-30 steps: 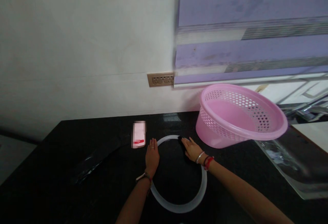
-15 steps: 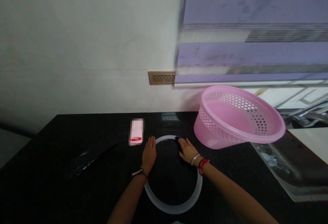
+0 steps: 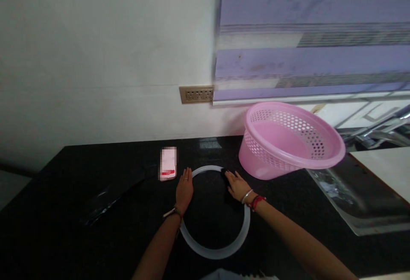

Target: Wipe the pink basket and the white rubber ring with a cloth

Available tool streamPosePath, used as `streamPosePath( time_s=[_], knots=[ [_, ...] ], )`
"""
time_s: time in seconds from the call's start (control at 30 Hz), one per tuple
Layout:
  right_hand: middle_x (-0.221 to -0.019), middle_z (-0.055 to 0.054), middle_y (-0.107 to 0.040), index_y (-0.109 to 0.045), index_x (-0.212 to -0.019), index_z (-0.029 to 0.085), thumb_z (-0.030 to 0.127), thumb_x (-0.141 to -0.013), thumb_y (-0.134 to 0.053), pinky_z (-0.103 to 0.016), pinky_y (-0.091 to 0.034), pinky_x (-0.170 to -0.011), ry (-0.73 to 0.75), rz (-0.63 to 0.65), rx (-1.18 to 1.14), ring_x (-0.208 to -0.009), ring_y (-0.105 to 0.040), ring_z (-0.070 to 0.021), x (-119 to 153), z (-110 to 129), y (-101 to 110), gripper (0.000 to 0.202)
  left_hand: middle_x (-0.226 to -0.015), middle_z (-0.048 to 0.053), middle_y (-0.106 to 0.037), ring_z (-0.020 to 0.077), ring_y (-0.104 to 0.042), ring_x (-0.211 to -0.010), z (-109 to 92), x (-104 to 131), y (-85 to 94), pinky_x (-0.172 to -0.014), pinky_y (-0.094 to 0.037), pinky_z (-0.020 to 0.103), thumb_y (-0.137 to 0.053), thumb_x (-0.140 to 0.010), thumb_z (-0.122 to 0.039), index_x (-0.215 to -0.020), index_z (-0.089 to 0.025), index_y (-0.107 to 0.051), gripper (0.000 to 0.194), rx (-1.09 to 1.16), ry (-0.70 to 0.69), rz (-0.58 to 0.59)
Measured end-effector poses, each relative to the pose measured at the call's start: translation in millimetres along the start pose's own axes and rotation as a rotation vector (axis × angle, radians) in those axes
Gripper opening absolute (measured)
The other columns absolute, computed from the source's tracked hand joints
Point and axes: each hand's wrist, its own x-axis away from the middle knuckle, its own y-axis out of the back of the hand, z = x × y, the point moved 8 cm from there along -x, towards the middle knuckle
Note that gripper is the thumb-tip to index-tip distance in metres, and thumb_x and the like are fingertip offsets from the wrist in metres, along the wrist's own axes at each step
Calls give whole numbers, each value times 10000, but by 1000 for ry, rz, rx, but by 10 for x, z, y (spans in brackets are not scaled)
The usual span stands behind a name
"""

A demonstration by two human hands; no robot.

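Note:
A whitish, translucent ring [image 3: 221, 253] lies flat on the black countertop [image 3: 128, 246]. My left hand [image 3: 185, 190] rests along the ring's left side, its fingers stretched forward and covering part of it. On the upper right of the ring, my right hand [image 3: 237, 186] lies with fingers extended. Something small and black [image 3: 223, 171] shows at that hand's fingertips; its kind is unclear. Neither hand is wrapped around anything. Just beyond my left hand is a pink phone [image 3: 168, 164], its screen blurred out.
A pink perforated basket [image 3: 291, 141] stands tilted at the right. Beyond it are a metal sink [image 3: 368, 203] and a faucet [image 3: 381, 130]. Dark, shiny plastic [image 3: 109, 205] lies on the left. A wall socket [image 3: 197, 94] is above the counter.
The view has shifted slightly, so the counter's contents appear a little further left and up. My right hand has slid slightly outward along the ring; my left hand keeps its place.

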Motion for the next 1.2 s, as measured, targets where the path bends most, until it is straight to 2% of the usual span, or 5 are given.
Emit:
streamPosePath(
  time_s=[0.33, 0.73, 0.93, 1.1, 1.2],
  knots=[
    [-1358, -131, -362, -380, -1310, 48, 170, -763, -384, -481, -117, -1072, -40, -93, 36, -1294, -246, -227, 72, 14, -22, 560, -1328, 129, -443, 192, -355, -1255, -20, -2, 34, -999, -371, 321, -264, -789, 5, -1306, -77, -368, 534, -5, -17, 8],
    [-1244, -150, -495, -435, -1262, 51, 236, -835, -363, -485, -108, -1074, 52, -49, 87, -1252, -332, -218, 213, -140, 2, 471, -1319, 145, -449, 195, -375, -1243, -1, -16, -7, -1000, -364, 297, -269, -796, -2, -1275, -37, -398, 497, 1, -31, 15],
    [-1276, -180, -452, -401, -1284, 20, 291, -843, -355, -482, -139, -1069, -11, -58, 112, -1259, -320, -227, 209, -243, -17, 520, -1323, 158, -440, 197, -366, -1250, 27, -43, -49, -1007, -354, 311, -270, -787, 5, -1286, -34, -386, 514, 1, -12, 13],
    [-1274, -159, -462, -393, -1299, 46, 263, -842, -348, -481, -110, -1076, 108, -42, 138, -1256, -325, -220, 245, -182, -75, 508, -1324, 161, -436, 200, -374, -1244, 15, -49, -44, -1000, -361, 311, -272, -792, 1, -1292, -37, -379, 512, -7, -42, 7],
    [-1300, -153, -436, -386, -1307, 56, 247, -844, -349, -483, -98, -1077, 86, -73, 171, -1269, -302, -226, 261, -183, -91, 503, -1328, 158, -433, 201, -363, -1251, 8, -44, -39, -1005, -355, 312, -274, -793, 1, -1299, -41, -367, 516, -16, -50, 1]
  ],
)
